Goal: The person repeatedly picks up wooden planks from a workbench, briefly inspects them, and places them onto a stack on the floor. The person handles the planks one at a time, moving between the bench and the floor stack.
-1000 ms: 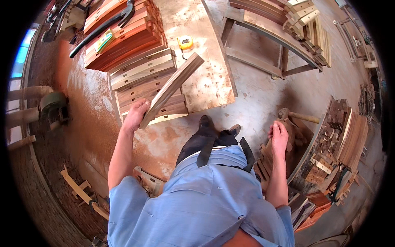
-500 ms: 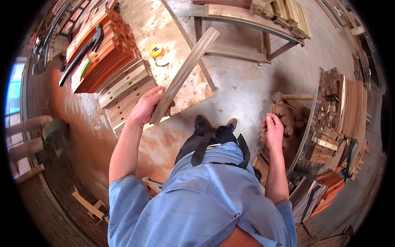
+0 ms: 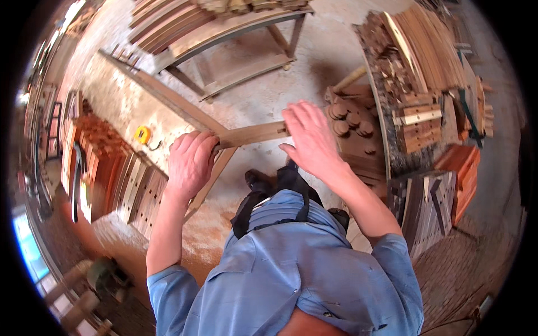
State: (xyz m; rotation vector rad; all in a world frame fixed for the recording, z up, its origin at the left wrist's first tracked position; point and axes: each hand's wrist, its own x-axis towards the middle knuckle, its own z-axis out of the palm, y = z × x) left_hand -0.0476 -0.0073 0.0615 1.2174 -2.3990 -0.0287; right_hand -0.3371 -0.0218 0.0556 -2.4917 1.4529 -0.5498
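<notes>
I have left hand (image 3: 191,163) pinching stick (image 3: 253,134) at its 9-o'clock end | long axis near 9–3 | right hand (image 3: 312,139) by 3-o'clock end, spread; contact: can't tell

Wooden strip (image 3: 255,134) partly hidden, far boards (image 3: 165,25) cropped

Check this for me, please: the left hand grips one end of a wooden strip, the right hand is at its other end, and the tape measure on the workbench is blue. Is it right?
Not entirely: the tape measure on the workbench is yellow, as the head view shows. The left hand, right hand and wooden strip are as you say.
</notes>
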